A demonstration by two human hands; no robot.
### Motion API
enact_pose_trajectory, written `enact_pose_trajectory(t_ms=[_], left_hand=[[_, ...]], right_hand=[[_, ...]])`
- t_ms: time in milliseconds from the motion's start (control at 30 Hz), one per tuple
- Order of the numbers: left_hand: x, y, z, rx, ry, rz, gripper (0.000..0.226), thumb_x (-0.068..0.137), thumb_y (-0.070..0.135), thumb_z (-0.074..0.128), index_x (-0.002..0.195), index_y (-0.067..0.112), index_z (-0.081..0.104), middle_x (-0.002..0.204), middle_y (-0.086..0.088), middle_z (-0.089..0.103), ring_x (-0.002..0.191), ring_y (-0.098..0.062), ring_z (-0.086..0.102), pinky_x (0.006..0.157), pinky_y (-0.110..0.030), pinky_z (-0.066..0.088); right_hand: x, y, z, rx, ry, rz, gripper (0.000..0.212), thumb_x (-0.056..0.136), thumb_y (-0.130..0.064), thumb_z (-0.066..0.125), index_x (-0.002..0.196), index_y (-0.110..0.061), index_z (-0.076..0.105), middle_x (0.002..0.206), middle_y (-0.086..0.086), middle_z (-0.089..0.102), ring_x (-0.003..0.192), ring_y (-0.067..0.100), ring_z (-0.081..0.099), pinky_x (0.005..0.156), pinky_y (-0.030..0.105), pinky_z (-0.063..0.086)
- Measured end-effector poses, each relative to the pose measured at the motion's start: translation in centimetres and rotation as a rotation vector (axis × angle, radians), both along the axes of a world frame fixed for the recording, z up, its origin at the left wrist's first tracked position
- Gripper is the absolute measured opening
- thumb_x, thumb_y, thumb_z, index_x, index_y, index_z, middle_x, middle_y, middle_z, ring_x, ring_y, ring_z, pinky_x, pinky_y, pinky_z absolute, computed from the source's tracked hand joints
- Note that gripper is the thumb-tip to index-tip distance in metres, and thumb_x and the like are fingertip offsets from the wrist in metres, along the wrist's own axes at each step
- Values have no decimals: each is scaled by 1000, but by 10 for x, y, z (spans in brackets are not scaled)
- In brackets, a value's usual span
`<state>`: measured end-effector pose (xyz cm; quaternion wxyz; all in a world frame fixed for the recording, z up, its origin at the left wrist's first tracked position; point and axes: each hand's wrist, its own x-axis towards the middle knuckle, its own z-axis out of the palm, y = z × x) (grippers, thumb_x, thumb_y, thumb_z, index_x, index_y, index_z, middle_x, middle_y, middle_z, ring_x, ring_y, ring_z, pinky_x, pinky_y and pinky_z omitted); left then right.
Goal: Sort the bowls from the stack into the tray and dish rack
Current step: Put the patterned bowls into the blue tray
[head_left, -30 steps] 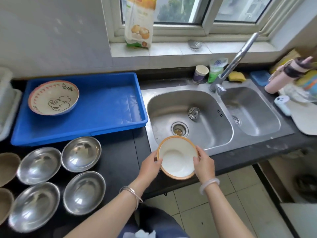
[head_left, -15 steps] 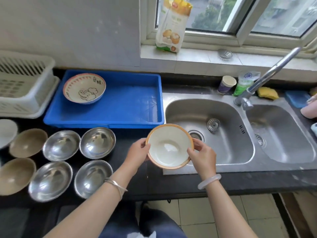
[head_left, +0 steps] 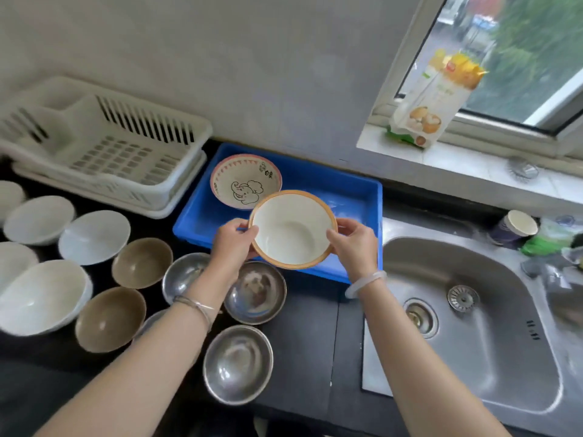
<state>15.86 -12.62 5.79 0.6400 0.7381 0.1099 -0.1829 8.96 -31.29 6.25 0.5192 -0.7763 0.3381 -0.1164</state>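
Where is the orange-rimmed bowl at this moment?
In the head view, centre frame: the orange-rimmed bowl is held between the left hand and right hand over the blue tray, just nearer than the elephant bowl.

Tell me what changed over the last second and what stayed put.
The left hand and right hand, gripping its rim throughout, carried the orange-rimmed bowl left and away from the sink front edge to over the blue tray; it is not yet set down. The elephant bowl stays in the tray; the steel bowls stay on the counter.
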Motion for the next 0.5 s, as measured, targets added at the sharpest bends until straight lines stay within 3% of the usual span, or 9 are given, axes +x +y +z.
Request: enact_pose_trajectory(t_ms=[100, 167, 267, 367, 500], left_hand=[[44, 11, -5, -26, -4, 54, 12, 88, 10, 55, 80, 17, 60, 83, -3, 63, 71, -14, 62, 48, -21, 53], [72, 16, -9, -51, 5, 76, 10, 89, 9, 54, 86, 15, 61, 87, -3, 65, 78, -16, 63, 49, -20, 53], [112, 21, -19, -62, -9, 81, 13, 90, 7, 52, 92, 13, 64, 90, -3, 65, 88, -21, 63, 62, -30, 55], [143, 22, -29, 18, -38, 79, 19, 90, 9, 51, 104, 6, 64, 104, -13, 67, 101, -30, 61, 85, -48, 54], [168, 20, -44, 73, -41, 118, 28, 91, 10, 51, 117, 10, 61, 114, -10, 66, 105, -28, 60, 92, -48, 51]], right_hand=[[52, 13, 0, 11, 1, 14, 15, 74, -11, 64, 81, -22, 71, 80, 0, 73, 79, 22, 70, 76, 43, 59], [87, 19, -2, -2, 14, 19, 15, 74, -12, 63, 81, -22, 71, 77, -2, 72, 76, 20, 70, 75, 43, 59], [133, 27, -9, -4, 24, 8, 19, 74, -11, 62, 88, -15, 74, 79, 0, 72, 79, 21, 70, 78, 42, 59], [170, 32, -19, -27, 57, 11, 23, 75, -11, 60, 93, -12, 75, 82, 3, 73, 78, 20, 68, 79, 40, 58], [203, 37, -36, -61, 110, 24, 26, 78, -11, 58, 99, -13, 73, 91, 6, 74, 82, 21, 67, 81, 37, 57]])
